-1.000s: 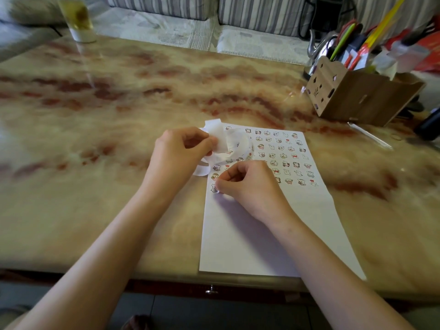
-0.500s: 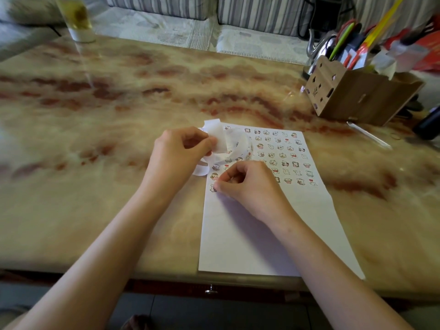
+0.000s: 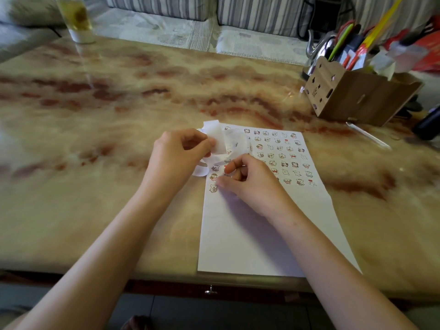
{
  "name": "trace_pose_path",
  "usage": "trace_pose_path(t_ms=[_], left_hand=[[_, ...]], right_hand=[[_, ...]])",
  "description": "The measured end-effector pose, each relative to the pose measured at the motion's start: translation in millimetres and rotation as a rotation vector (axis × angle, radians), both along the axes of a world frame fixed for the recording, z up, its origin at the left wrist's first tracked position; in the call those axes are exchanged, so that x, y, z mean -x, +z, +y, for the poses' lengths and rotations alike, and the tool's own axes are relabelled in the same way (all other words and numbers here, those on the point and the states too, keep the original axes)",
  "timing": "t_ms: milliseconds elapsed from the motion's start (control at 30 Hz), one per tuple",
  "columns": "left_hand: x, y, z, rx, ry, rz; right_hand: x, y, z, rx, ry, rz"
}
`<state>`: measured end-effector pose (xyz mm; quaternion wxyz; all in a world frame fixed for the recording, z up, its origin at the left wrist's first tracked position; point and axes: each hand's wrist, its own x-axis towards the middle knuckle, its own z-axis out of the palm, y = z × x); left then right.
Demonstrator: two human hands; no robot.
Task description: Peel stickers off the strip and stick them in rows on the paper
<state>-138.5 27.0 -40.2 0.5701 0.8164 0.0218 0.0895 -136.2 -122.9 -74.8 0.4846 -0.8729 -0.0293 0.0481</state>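
A white paper [image 3: 250, 236] lies on the marble table, its far half filled with rows of small cartoon stickers [image 3: 283, 156]. My left hand [image 3: 176, 158] pinches the curled white sticker strip [image 3: 217, 136] over the paper's far left corner, and loops of the strip trail down onto the sheet. My right hand [image 3: 250, 184] rests on the paper with its fingers curled. Its thumb tip presses the sheet just right of the lowest sticker [image 3: 213, 188] at the left edge. The index tip is raised apart from the thumb. Any sticker under the thumb is hidden.
A brown cardboard organiser [image 3: 357, 96] full of pens stands at the far right, with a clear pen [image 3: 367, 135] lying in front of it. A glass with yellow drink [image 3: 76, 20] stands at the far left. The table's front edge [image 3: 142, 277] runs just below the paper.
My right index finger has lifted a little off the paper while the thumb stays down. The left hand and strip have barely moved.
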Motion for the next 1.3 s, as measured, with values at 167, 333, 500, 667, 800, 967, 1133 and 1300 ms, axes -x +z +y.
trace_pose_path(t_ms=[167, 333, 500, 667, 800, 967, 1133, 1300], left_hand=[[0.3, 0.7, -0.7, 0.005, -0.007, 0.002], [0.6, 0.5, 0.3, 0.009, 0.003, 0.008], [0.6, 1.1, 0.7, 0.008, -0.002, 0.001], [0.2, -1.3, 0.7, 0.007, -0.003, 0.005], [-0.4, -1.1, 0.1, 0.009, -0.002, -0.001], [-0.3, -0.4, -0.9, 0.012, -0.013, -0.012], [-0.8, 0.9, 0.7, 0.060, 0.003, -0.022], [-1.7, 1.8, 0.1, 0.062, 0.010, -0.044]], right_hand=[[3.7, -0.5, 5.1, 0.088, -0.004, -0.031], [0.7, -0.4, -0.3, 0.037, 0.004, -0.021], [4.3, 0.9, 3.8, 0.061, 0.019, -0.006], [1.6, 4.2, -2.3, 0.019, 0.061, 0.050], [3.2, 4.2, 2.7, 0.003, 0.012, 0.047], [7.7, 2.3, 10.4, 0.197, -0.032, -0.060], [4.3, 0.1, 3.2, 0.054, -0.013, -0.050], [4.0, 13.9, -0.9, -0.200, -0.088, -0.230]])
